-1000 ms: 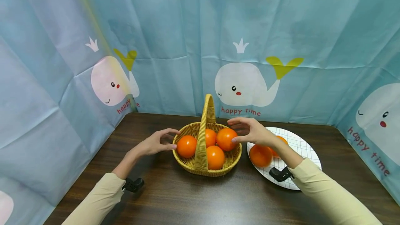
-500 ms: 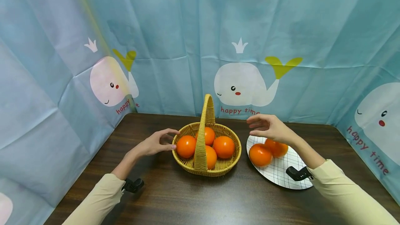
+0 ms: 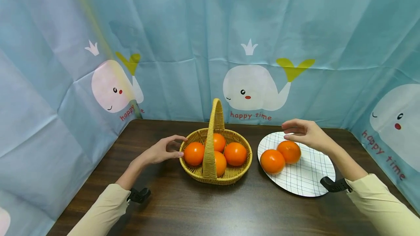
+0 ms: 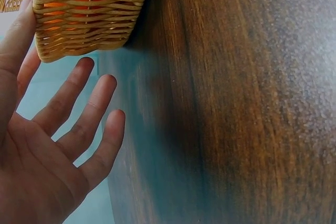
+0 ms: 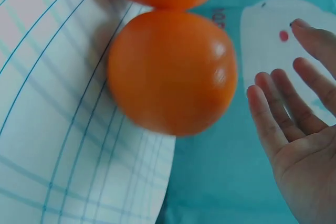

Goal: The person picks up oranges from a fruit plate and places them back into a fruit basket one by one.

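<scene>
The person's left hand [image 3: 160,151] rests at the left side of the wicker basket [image 3: 229,176], fingers [image 4: 86,106] loosely spread and lightly bent; the thumb tip [image 3: 180,154] lies against the basket's wall, and nothing is gripped. From the left wrist view the palm is open beside the woven wall [image 4: 89,14], with the dark wooden bench [image 4: 236,108] under it.

Four oranges sit inside the basket — one on the left of the tall handle [image 3: 214,134], three on its right or behind it. The left one [image 3: 194,153] is nearest the left hand's thumb.

The right hand [image 3: 306,133] hovers over the far edge of the white checked plate [image 3: 308,177], which stands just right of the basket, close to it without clearly touching. Its fingers [image 5: 273,124] are relaxed and slightly apart, holding nothing; the palm faces down toward the fruit. Two oranges lie on the plate, touching each other — the rear orange [image 3: 289,151] right below the right hand, the front orange [image 3: 272,161] nearer the basket. In the right wrist view the hand is beside the rear orange [image 5: 170,72] but apart from it.

Behind the bench hangs a blue cloth [image 3: 183,28] printed with white whales. Both sleeves are pale beige.
</scene>
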A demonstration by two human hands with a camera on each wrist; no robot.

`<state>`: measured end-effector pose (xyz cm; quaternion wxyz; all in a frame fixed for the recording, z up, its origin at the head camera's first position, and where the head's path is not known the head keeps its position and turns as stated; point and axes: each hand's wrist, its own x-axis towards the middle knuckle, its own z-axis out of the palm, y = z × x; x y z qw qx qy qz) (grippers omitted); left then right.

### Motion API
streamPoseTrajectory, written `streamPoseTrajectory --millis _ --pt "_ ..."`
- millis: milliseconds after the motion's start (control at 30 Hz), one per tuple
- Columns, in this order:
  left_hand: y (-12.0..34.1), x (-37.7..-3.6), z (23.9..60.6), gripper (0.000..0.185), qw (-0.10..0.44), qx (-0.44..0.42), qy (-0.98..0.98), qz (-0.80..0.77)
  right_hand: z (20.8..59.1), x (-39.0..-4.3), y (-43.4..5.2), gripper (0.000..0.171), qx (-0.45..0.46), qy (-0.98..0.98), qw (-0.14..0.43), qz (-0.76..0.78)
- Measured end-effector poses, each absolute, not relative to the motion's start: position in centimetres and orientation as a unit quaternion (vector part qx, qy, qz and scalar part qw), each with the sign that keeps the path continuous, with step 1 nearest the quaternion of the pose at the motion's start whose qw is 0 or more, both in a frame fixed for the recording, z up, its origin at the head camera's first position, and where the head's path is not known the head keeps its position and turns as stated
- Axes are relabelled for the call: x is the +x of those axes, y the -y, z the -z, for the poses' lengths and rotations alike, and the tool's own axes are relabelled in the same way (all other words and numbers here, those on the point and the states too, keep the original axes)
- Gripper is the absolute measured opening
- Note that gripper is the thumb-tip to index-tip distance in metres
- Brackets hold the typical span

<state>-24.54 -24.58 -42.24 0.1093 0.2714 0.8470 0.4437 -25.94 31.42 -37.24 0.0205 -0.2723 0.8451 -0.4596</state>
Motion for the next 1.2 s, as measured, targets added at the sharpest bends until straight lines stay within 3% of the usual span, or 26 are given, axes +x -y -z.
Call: streamPoseTrajectory --millis 433,567,967,1200 --pt "24.5 -24.5 42.1 0.052 0.105 0.278 -0.846 -0.443 38.9 -25.5 -33.9 0.04 -0.232 -0.873 0.014 0.428" --pt "24.4 -24.5 42.0 0.053 0.107 0.28 -0.846 -0.442 39.4 -25.4 -34.2 0.045 -0.24 -0.87 0.032 0.43" --pt "24.5 -24.3 42.2 0.053 0.113 0.285 -0.842 -0.444 40.3 -25.1 -34.1 0.082 -0.271 -0.845 0.128 0.443" --pt "24.5 -24.2 42.2 0.053 0.112 0.286 -0.839 -0.45 40.5 -25.8 -34.2 0.081 -0.294 -0.841 0.136 0.434"
